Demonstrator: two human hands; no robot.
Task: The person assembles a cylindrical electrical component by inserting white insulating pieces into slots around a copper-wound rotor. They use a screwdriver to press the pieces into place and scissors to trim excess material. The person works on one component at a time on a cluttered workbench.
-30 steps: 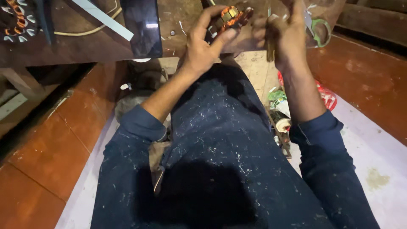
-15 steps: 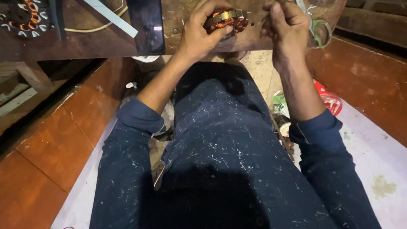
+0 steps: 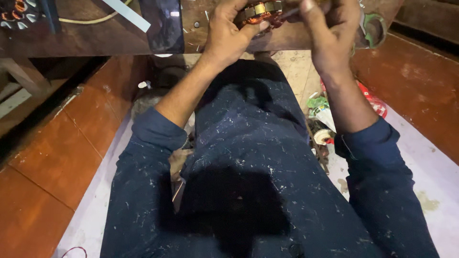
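We find the work centred on a small motor coil point(image 3: 260, 13), a round core of metal plates wound with copper wire, lying on the near edge of the low wooden bench point(image 3: 95, 40), close to its right-hand corner and partly cut off by the top of the view. The left hand point(image 3: 228, 33) is closed around the coil's near and left side, thumb pressed up against its rim, holding it steady. The right hand point(image 3: 330, 33) is closed in a pinch on a thin rod-like tool point(image 3: 290, 13), whose tip meets the coil at its right side; we cannot tell what kind of tool it is.

In our judgement the step in hand is work on the windings or the slots of the coil, with one hand bracing and the other probing. The next move calls for a firm brace and a light, well-aimed touch, since the copper wire looks easy to nick.

Outward from there, a dark flat panel point(image 3: 162, 24) leans at the bench's near edge and a second wound coil point(image 3: 16, 12) sits at the far left corner. Wrappers and a roll of tape point(image 3: 324, 136) lie on the floor mat point(image 3: 420, 177) beside the right forearm.
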